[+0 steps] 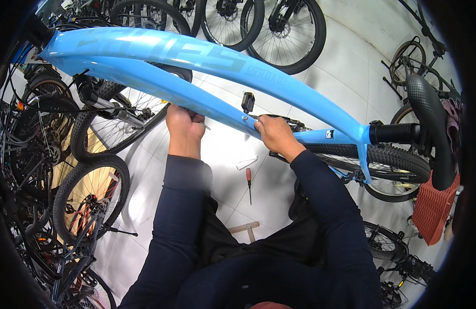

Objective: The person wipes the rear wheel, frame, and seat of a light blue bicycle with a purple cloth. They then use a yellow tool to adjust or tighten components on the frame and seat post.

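Note:
A light blue bicycle frame (160, 85) stretches across in front of me, its head tube at the left and the black saddle (427, 110) at the right. My left hand (184, 125) is closed below the down tube, and a thin metal rod (205, 125) sticks out of its fist; the rest of the rod is hidden. On the tube's lower part my right hand (279, 136) has its fingers curled in, thumb and forefinger pressed together against the tube. What they pinch, if anything, does not show. A small silver bolt (245, 118) sits in the tube just left of these fingertips.
A red-handled screwdriver (248, 177) and small silver pieces (246, 162) lie on the tiled floor. Closer to me is a wooden piece (244, 227). A black pedal (248, 102) stands behind the tube. Parked bicycles (93, 198) crowd the left; wheels (284, 33) line the back.

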`<state>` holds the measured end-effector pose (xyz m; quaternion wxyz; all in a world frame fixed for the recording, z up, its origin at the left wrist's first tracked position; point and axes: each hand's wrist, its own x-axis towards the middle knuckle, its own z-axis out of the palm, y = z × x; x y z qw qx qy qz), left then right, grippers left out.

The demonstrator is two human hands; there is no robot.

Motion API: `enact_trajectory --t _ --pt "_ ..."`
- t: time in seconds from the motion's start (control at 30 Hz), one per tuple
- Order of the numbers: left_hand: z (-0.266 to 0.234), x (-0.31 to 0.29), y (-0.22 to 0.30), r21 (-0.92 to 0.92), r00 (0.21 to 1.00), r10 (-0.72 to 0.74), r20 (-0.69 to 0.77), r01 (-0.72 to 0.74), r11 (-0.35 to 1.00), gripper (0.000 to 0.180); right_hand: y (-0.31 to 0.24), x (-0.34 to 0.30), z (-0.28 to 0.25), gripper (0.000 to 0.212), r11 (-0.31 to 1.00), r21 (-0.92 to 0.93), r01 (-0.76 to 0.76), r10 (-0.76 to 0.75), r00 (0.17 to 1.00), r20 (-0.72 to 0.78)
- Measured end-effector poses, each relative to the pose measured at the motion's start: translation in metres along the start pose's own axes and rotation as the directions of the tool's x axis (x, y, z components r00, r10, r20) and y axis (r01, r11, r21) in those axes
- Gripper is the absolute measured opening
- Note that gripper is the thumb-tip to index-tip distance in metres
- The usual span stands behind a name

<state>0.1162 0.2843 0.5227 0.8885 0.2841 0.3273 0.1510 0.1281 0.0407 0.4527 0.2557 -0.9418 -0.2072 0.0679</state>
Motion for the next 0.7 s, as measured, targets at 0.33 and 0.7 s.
enact_trajectory --t 0.33,0.7 --pt "-0.010 0.006 0.000 0.010 0.996 -0.007 0.091 0.006 1.000 0.018 -0.003 0.000 0.004 0.027 1.000 0.000 -0.021 0.021 0.999 -0.035" --pt "-0.017 0.014 -0.002 0.000 0.990 -0.004 0.138 0.004 1.000 0.020 -0.010 0.000 -0.002 0.030 0.995 -0.003 -0.099 0.099 0.995 0.012"
